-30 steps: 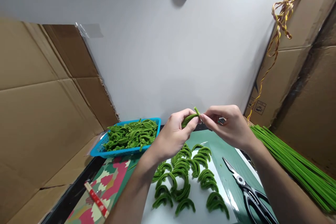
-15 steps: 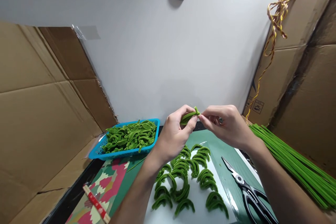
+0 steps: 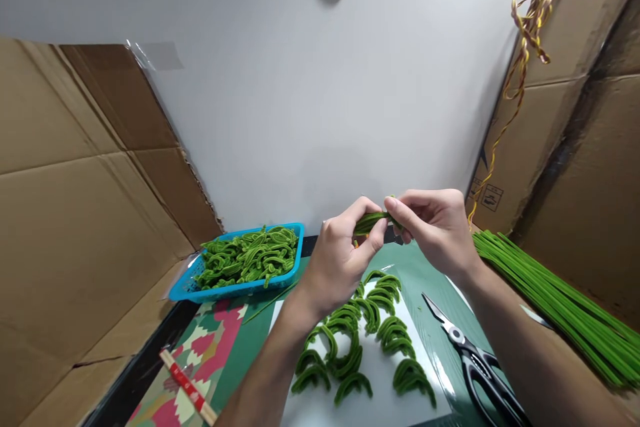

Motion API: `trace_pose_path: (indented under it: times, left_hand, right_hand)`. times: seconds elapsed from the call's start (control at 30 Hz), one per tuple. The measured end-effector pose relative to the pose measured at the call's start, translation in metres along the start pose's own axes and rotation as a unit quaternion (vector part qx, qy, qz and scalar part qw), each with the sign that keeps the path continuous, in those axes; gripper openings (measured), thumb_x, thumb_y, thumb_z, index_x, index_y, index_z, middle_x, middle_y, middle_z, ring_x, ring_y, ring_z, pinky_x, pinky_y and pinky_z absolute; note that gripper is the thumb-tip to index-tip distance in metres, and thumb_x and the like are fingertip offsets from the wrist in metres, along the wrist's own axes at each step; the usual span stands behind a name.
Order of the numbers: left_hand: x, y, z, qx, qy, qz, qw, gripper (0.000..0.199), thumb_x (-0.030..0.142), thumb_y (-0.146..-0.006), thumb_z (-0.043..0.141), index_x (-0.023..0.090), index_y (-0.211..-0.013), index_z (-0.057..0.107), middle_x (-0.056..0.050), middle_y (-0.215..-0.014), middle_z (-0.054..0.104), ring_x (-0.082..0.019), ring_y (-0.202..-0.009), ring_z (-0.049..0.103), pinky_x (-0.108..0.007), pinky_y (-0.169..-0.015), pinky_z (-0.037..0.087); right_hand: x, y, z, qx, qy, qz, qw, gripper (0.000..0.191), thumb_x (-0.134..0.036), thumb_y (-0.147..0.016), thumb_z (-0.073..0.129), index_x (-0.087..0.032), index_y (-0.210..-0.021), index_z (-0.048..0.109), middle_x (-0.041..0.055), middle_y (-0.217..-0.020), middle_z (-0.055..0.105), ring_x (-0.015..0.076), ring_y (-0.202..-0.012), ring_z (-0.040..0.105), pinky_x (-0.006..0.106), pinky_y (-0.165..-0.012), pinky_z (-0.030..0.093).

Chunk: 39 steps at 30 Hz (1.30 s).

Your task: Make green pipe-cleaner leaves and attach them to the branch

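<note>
My left hand point(image 3: 333, 263) is closed around a small bundle of bent green pipe cleaner point(image 3: 369, 221), thumb and fingers on either side of it. My right hand point(image 3: 443, 230) pinches the bundle's right end, with its thumb on top and the other fingers curled behind, so that end is mostly hidden. Both hands are held up above the work surface. Below them, several curved clusters of green pipe cleaner point(image 3: 395, 337) lie on a white sheet point(image 3: 370, 403). To the right of the sheet, black-handled scissors point(image 3: 456, 335) lie with blades closed.
At the left stands a blue basket point(image 3: 301, 250) heaped with looped green pieces. A bundle of long straight green stems point(image 3: 555, 310) lies at the right. Wrapped chopsticks point(image 3: 187, 387) rest on a patterned sheet. Cardboard walls point(image 3: 60, 213) flank the green mat point(image 3: 425, 273).
My right hand has turned, and its thumb now covers the bundle's end where a short tip stuck up before. Both hands have shifted slightly right, and the view has tilted a little.
</note>
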<state>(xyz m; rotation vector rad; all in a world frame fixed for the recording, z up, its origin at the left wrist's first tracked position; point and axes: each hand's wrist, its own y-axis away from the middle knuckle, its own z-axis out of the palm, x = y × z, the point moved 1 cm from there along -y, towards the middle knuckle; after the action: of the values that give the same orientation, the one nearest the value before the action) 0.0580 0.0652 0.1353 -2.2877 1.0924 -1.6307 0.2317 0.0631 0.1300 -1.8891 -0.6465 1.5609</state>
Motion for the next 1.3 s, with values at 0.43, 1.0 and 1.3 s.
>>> trace_pose_path:
  times: [0.43,1.0,1.3]
  left_hand:
    - [-0.007,-0.003,-0.002,0.039,0.122,-0.027,0.991,0.020,0.036,-0.102,0.070,0.018,-0.095,0.064,0.008,-0.059,0.050,-0.006,-0.046,0.040,-0.017,-0.043,0.036]
    - [-0.005,-0.005,-0.015,0.007,0.130,-0.079,0.988,0.024,0.039,-0.099,0.070,0.018,-0.089,0.065,0.007,-0.056,0.053,-0.006,-0.042,0.046,-0.018,-0.041,0.035]
    - [-0.001,-0.004,-0.026,-0.040,0.178,-0.112,0.977,0.027,0.039,-0.097,0.071,0.019,-0.082,0.064,0.005,-0.059,0.054,-0.007,-0.044,0.049,-0.017,-0.039,0.032]
  right_hand:
    - [-0.001,0.000,-0.004,-0.060,0.031,-0.020,0.998,0.040,-0.042,-0.102,0.069,-0.018,-0.070,0.066,-0.0028,-0.060,0.056,0.0088,-0.054,0.047,0.026,-0.051,0.034]
    - [-0.001,-0.001,-0.019,-0.083,0.146,-0.171,0.971,0.030,-0.027,-0.099,0.073,-0.022,-0.129,0.071,0.0067,-0.117,0.071,0.0112,-0.075,0.066,0.026,-0.062,0.054]
    - [-0.003,0.001,-0.026,-0.118,0.290,-0.275,0.909,0.028,-0.036,-0.104,0.070,-0.026,-0.131,0.070,0.0098,-0.128,0.071,0.0182,-0.094,0.074,0.033,-0.076,0.059]
